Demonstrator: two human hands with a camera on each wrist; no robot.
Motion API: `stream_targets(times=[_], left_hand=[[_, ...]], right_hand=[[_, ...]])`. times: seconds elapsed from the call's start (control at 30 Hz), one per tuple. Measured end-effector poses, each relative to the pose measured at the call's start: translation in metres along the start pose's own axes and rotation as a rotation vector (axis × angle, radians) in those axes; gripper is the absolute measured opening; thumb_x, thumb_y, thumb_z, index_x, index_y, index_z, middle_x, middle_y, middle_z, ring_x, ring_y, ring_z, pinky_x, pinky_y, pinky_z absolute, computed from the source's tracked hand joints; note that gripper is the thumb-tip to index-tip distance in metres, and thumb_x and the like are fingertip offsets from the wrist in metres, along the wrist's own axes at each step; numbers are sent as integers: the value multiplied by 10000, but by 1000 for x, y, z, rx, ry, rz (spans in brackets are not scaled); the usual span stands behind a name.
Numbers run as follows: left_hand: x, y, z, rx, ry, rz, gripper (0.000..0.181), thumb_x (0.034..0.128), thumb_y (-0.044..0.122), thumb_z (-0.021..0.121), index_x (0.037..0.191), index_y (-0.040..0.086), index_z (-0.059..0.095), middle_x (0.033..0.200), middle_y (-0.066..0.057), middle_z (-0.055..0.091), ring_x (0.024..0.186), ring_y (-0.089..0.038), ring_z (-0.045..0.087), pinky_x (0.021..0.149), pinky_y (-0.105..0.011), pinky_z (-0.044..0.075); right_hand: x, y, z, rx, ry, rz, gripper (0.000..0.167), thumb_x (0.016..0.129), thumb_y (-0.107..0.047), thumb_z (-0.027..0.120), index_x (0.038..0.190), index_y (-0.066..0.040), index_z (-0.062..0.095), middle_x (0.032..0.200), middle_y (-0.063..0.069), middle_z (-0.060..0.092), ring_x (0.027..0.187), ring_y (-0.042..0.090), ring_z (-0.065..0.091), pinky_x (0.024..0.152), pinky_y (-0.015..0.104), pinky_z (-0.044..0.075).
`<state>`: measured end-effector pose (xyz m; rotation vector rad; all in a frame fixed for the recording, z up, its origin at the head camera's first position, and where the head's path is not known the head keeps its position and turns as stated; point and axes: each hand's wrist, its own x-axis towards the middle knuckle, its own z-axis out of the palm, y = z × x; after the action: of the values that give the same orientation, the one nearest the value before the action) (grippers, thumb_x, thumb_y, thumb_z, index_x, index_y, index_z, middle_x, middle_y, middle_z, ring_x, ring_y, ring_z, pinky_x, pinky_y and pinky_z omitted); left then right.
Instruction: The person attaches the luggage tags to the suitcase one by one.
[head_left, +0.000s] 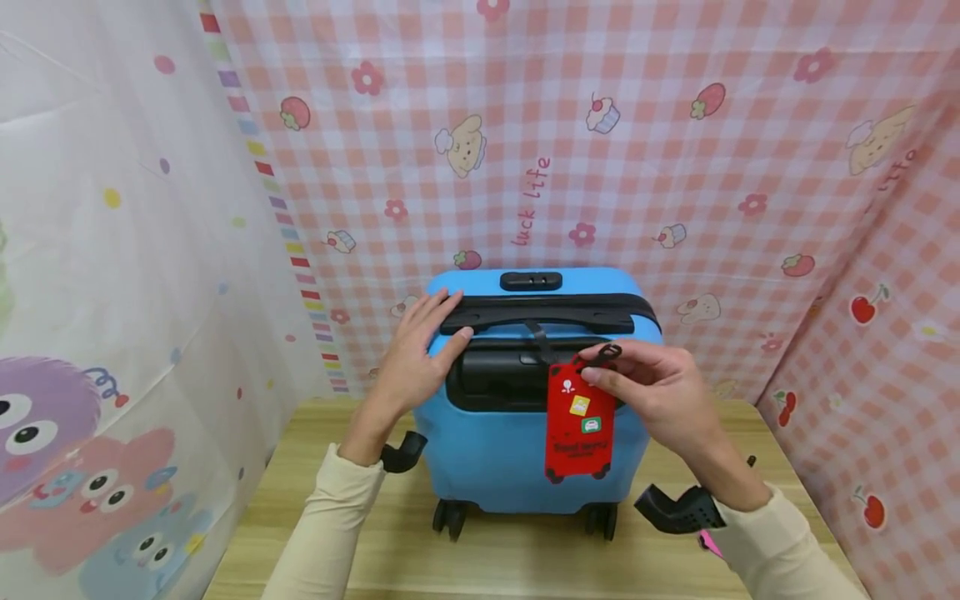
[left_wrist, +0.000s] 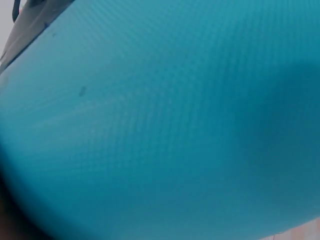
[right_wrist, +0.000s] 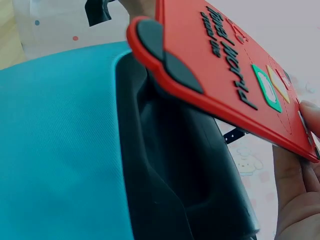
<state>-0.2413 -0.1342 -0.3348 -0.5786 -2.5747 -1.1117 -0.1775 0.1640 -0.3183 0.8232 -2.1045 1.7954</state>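
We see a blue suitcase (head_left: 517,462) standing upright on its black wheels (head_left: 454,518) on the wooden desk (head_left: 367,550), in front of a pink checked cloth (head_left: 540,108). A red luggage tag (head_left: 579,457) hangs before its upper front, near the black handle (head_left: 543,312), with a black strap (head_left: 537,336) between handle and tag. Our right hand (head_left: 663,387) pinches the tag at its upper right corner, thumb in front, fingers behind. Our left hand (head_left: 416,354) rests on the suitcase's top left corner beside the handle, fingers extended, grasping nothing.
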Motion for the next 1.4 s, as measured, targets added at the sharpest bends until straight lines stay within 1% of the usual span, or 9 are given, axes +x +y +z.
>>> stream_targets(times=[0.17, 0.27, 0.47, 0.63, 0.73, 0.93, 1.1, 1.2, 1.4], left_hand=[[1, 4, -3, -4, -40, -24, 595, 1008, 440, 506, 1538, 197, 386, 1634, -62, 244, 1513, -332, 129, 1160, -653, 165], [2, 8, -8, 27, -76, -34, 598, 1016, 434, 492, 1540, 170, 377, 1635, -81, 236, 1514, -346, 125, 1166, -643, 165], [7, 19, -13, 75, -110, -11, 561, 1034, 403, 457, 1531, 152, 392, 1615, -121, 274, 1505, -351, 153, 1175, -622, 169], [11, 30, -12, 89, -71, 40, 532, 1002, 395, 530, 1474, 152, 486, 1500, -108, 435, 1395, -303, 315, 1123, -575, 298], [15, 35, -10, 104, -57, 65, 507, 985, 390, 571, 1433, 154, 536, 1403, -106, 521, 1304, -294, 374, 1083, -547, 330], [23, 41, -9, 112, -109, 49, 468, 969, 392, 605, 1382, 173, 581, 1231, -95, 637, 1183, -253, 448, 1002, -524, 289], [28, 42, -9, 109, -145, 39, 472, 946, 427, 632, 1351, 186, 604, 1206, -81, 644, 1184, -243, 462, 987, -549, 267], [31, 44, -8, 109, -150, 50, 478, 929, 448, 655, 1329, 188, 620, 1213, -75, 651, 1191, -245, 461, 994, -546, 293], [37, 46, -4, 96, -168, 95, 482, 896, 448, 708, 1287, 173, 651, 1217, -50, 680, 1134, -220, 526, 985, -470, 389]], right_hand=[[2, 2, 6, -17, -37, 31, 209, 884, 46, 691, 1092, 41, 711, 963, -11, 746, 767, 185, 702, 693, 325, 605], [5, 2, 9, -5, -62, 68, 203, 896, 18, 690, 1098, 36, 709, 979, -1, 742, 784, 204, 701, 697, 350, 608], [10, 0, 17, -3, -85, 131, 212, 904, -51, 709, 1110, -3, 718, 1005, 51, 738, 814, 224, 704, 725, 373, 609], [14, 0, 21, 3, -92, 127, 213, 899, -44, 711, 1109, -7, 719, 1032, 110, 736, 837, 221, 719, 734, 376, 608], [17, 1, 22, 9, -92, 122, 210, 901, -47, 710, 1107, -7, 717, 1044, 122, 736, 859, 214, 724, 734, 376, 608], [24, 1, 26, -13, -92, 123, 204, 903, -75, 717, 1103, -35, 728, 1032, 121, 740, 838, 209, 728, 722, 372, 609], [28, 1, 28, -27, -91, 124, 197, 905, -84, 719, 1099, -55, 732, 1031, 106, 741, 842, 207, 730, 720, 370, 609], [30, 1, 28, -39, -93, 126, 189, 911, -93, 714, 1097, -63, 730, 1032, 98, 742, 849, 208, 730, 720, 367, 608], [36, 0, 27, -34, -119, 116, 183, 921, -95, 702, 1101, -66, 722, 1012, 92, 743, 848, 213, 724, 722, 373, 607]])
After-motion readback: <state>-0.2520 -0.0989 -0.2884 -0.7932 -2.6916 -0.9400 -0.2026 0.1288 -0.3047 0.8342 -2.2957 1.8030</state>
